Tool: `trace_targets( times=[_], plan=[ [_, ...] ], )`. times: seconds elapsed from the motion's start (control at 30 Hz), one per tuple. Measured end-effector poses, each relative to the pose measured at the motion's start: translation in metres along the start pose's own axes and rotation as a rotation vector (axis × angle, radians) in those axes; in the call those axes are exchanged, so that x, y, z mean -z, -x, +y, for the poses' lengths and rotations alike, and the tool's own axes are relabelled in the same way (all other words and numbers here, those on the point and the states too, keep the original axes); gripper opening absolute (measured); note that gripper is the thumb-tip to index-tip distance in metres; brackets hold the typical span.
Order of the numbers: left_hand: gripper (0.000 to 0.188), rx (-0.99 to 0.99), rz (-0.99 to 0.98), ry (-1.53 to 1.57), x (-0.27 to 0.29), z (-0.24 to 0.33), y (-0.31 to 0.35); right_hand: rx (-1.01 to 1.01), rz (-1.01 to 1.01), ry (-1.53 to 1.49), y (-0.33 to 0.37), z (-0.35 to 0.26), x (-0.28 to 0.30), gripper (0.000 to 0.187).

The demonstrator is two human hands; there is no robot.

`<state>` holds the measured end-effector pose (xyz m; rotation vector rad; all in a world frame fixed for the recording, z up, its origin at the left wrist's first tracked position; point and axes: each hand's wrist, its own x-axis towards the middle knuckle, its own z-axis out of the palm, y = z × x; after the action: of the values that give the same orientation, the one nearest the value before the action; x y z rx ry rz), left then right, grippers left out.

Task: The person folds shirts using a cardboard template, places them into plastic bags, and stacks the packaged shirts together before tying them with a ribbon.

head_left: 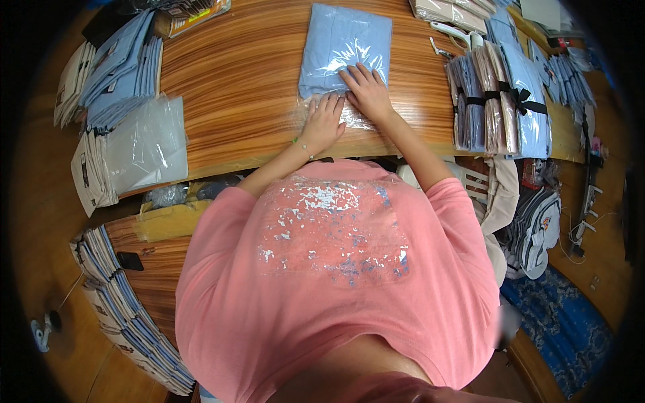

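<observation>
On the wooden table (pixel 235 80) in front of me lies a folded light blue garment (pixel 336 40) inside a clear plastic bag (pixel 363 123). The bag's loose end spreads toward me, below the cloth. My left hand (pixel 324 124) rests flat on that loose plastic near the garment's lower edge, fingers stretched out. Over the garment's lower right corner lies my right hand (pixel 368 92), its fingers spread on the shiny plastic. Neither hand grips anything.
At the right stand bundles of folded garments (pixel 497 101) tied with black ribbon; a white-handled tool (pixel 451 31) lies behind them. To the left are stacked blue garments (pixel 121 67) and clear bags (pixel 151 144). A dark phone-like object (pixel 130 260) sits on a lower surface.
</observation>
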<state>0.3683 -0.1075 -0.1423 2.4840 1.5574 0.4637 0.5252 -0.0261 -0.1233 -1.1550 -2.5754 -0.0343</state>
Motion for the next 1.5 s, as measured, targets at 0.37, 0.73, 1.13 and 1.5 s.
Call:
trace_targets(
  times=[0.37, 0.73, 1.13, 1.5],
  plan=[
    [0.066, -0.012, -0.002, -0.243, 0.005, 0.000, -0.017, 0.009, -0.023, -0.191, -0.019, 0.016, 0.029, 0.046],
    [0.068, 0.093, -0.246, 0.006, 0.020, -0.006, 0.032, -0.053, 0.199, 0.036, 0.001, -0.013, 0.020, 0.046],
    [0.037, -0.557, -0.132, 0.099, 0.038, -0.039, -0.106, -0.137, 0.039, -0.166, 0.015, -0.106, -0.034, 0.025],
    [0.038, -0.602, -0.009, -0.078, -0.021, -0.068, -0.124, 0.004, 0.033, -0.415, 0.014, -0.096, -0.014, 0.014]
  ],
)
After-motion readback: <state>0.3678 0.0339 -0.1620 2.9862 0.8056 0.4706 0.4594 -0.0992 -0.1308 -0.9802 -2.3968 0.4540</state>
